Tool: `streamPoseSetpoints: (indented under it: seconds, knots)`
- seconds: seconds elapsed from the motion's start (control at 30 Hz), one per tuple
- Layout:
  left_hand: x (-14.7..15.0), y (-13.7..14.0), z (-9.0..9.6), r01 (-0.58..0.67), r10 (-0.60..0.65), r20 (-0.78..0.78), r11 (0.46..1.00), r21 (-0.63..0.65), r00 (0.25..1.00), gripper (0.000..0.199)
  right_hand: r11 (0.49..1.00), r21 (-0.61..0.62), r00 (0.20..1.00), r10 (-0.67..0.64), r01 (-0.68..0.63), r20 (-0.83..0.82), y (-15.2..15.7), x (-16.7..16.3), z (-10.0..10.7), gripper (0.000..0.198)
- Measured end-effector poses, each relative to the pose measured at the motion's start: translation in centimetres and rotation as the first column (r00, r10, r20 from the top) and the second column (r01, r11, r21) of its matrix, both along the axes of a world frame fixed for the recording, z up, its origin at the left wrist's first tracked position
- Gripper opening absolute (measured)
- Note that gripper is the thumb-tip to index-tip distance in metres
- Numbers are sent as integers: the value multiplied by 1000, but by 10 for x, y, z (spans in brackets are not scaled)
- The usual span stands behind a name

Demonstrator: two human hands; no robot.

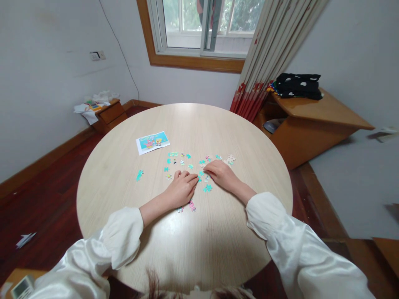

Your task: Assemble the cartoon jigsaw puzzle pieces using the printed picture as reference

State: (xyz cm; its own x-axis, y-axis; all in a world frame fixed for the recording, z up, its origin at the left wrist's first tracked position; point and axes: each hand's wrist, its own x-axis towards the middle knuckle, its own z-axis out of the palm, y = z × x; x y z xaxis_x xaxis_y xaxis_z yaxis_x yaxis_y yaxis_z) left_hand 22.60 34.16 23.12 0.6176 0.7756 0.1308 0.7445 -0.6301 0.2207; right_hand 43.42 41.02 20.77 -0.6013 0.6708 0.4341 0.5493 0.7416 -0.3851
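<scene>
Curling beside puzzle pieces (208, 188), left fingers (192, 178) and right fingers (210, 167), grip unclear, sit inside the table's edge (286, 182).

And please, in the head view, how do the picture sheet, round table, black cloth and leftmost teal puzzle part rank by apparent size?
Largest to smallest:
1. Round table
2. Black cloth
3. Picture sheet
4. Leftmost teal puzzle part

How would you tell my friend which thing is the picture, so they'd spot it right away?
Find the round table under the window. Look past the left hand, toward the table's left side, and there lies the picture. Unlike the small puzzle pieces nearby, it's one big rectangle, with pink and yellow characters on blue.
</scene>
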Motion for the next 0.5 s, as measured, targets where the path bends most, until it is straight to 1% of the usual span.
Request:
streamPoseSetpoints:
  seconds: [0.07,0.13,0.2,0.3,0.37,0.5]
  knots:
    - [-3,-2,-2,3,-3,-9,1000,10,1000,35,999,21,998,41,-42,50,-3,3,-2,20]
    - [-7,-3,-4,0,0,0,1000,18,1000,35,998,41,998,46,-48,46,-8,8,-1,21]
    - [-9,-3,-5,-7,6,28,1000,22,1000,34,999,49,1000,15,-15,3,-15,16,3,23]
    - [-9,-3,-2,-11,10,69,1000,7,998,34,997,29,996,-72,74,-51,-25,28,5,23]
    - [-5,-4,2,4,-3,76,1000,-14,997,35,993,12,993,-114,114,-38,-31,35,4,20]
    - [7,-8,8,59,-57,48,997,-48,997,35,990,-25,991,-135,136,12,-40,46,-2,19]
